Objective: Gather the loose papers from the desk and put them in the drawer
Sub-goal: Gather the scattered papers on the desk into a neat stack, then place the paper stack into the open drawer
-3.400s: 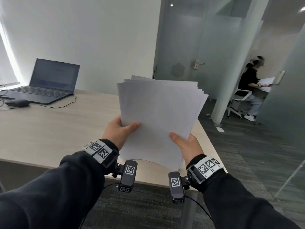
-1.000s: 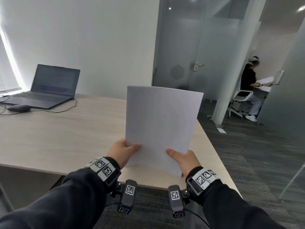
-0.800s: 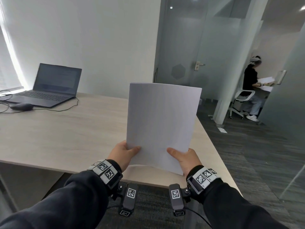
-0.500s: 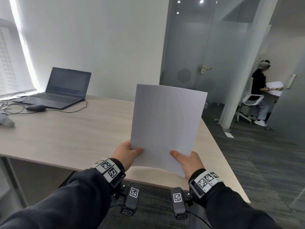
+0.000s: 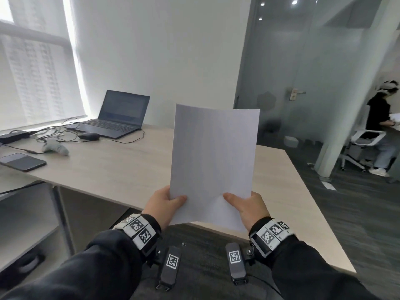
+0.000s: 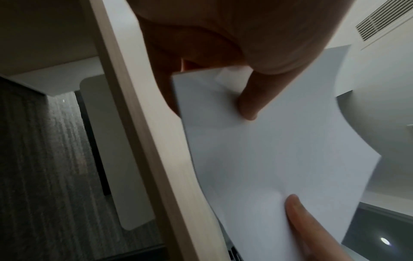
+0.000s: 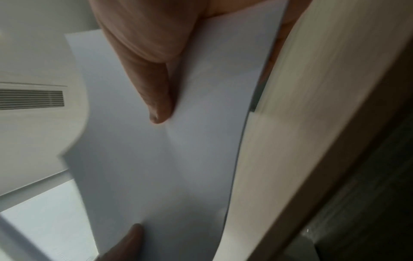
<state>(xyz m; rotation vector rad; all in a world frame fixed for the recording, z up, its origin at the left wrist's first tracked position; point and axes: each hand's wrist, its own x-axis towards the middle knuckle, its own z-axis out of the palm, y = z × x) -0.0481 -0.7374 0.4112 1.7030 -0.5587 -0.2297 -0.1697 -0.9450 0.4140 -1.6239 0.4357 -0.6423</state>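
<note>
A squared-up stack of white papers (image 5: 213, 161) stands upright in the air above the desk's near edge. My left hand (image 5: 166, 202) pinches its lower left corner, thumb on the front. My right hand (image 5: 246, 205) pinches the lower right corner the same way. In the left wrist view the thumb presses on the papers (image 6: 279, 150), with the desk edge (image 6: 147, 141) beside them. The right wrist view shows the thumb on the papers (image 7: 156, 159) too. No drawer is visible.
The light wood desk (image 5: 121, 167) carries an open laptop (image 5: 116, 118), a mouse (image 5: 88, 135), tangled cables, a grey controller (image 5: 55, 147) and a phone (image 5: 22, 162) at the left. White shelving (image 5: 23, 213) stands at lower left. A person sits beyond the glass partition (image 5: 381, 126).
The fanned papers have been squared into one neat stack. My view has swung left, bringing the window, phone and shelving into sight; both hands keep their hold.
</note>
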